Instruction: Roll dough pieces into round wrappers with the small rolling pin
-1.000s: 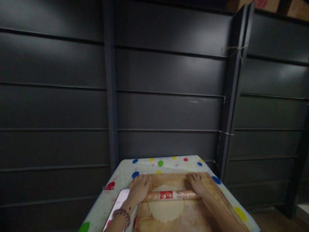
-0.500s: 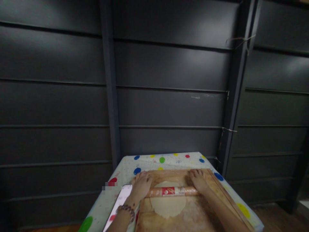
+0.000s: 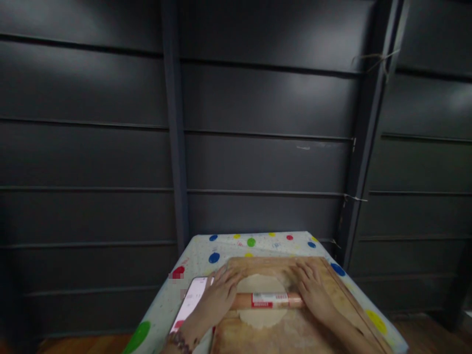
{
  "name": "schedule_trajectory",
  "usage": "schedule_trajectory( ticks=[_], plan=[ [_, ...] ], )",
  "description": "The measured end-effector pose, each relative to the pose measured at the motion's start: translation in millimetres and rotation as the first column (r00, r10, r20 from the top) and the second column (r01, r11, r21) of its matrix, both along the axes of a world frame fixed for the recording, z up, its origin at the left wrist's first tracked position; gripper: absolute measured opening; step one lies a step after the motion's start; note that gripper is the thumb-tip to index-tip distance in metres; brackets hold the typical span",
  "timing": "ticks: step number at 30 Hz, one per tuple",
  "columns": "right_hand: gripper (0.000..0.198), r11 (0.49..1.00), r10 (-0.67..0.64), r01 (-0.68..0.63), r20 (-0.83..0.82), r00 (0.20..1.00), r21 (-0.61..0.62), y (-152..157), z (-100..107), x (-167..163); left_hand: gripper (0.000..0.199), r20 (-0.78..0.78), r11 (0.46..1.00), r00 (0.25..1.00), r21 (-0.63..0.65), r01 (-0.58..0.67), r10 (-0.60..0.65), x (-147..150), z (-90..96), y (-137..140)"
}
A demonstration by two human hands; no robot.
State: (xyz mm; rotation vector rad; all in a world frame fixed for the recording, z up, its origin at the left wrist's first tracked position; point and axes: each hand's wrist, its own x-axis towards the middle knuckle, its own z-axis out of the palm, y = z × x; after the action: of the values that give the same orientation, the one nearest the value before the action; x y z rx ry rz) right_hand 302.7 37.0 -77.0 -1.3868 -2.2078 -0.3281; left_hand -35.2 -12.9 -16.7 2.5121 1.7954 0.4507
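Note:
A wooden rolling pin (image 3: pixel 271 300) with a red and white label lies across a thin round sheet of dough (image 3: pixel 262 318) on a wooden board (image 3: pixel 254 341). Dough shows both beyond the pin and on my side of it. My left hand (image 3: pixel 220 297) rests on the pin's left end, fingers stretched forward past it. On the right end lies my right hand (image 3: pixel 312 291), its fingers also extended and slightly apart. Both palms hide the pin's ends. A beaded bracelet (image 3: pixel 179 340) circles my left wrist.
A phone (image 3: pixel 189 301) with a lit screen lies left of the board, partly behind my left forearm. The table has a white cloth (image 3: pixel 157 312) with coloured dots. Behind it stands a dark panelled wall (image 3: pixel 265 162) with upright posts.
Under my palms the rolling pin has rolled toward me and turned, so its label shows another side. More dough is visible beyond it. My fingers are straighter; the view has shifted slightly.

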Motion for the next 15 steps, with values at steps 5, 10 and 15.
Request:
schedule_trajectory(
  ticks=[5, 10, 15],
  plan=[
    [0.05, 0.999, -0.034, 0.034, -0.032, 0.999, 0.003, -5.0, -0.6, -1.9, 0.048, 0.016, 1.0, 1.0, -0.011, -0.006, 0.007, 3.6, 3.3, -6.0],
    [0.054, 1.0, 0.02, -0.021, 0.054, 0.998, 0.022, 10.5, 0.5, -3.9, 0.049, -0.029, 0.998, 0.999, -0.033, -0.045, 0.044, 2.4, -3.8, 11.9],
    [0.053, 1.0, -0.006, 0.005, 0.07, 0.998, 0.009, 26.7, 0.2, -1.5, 0.045, -0.013, 0.999, 0.999, 0.01, -0.044, 0.044, 1.9, -5.0, 23.6]
  ],
)
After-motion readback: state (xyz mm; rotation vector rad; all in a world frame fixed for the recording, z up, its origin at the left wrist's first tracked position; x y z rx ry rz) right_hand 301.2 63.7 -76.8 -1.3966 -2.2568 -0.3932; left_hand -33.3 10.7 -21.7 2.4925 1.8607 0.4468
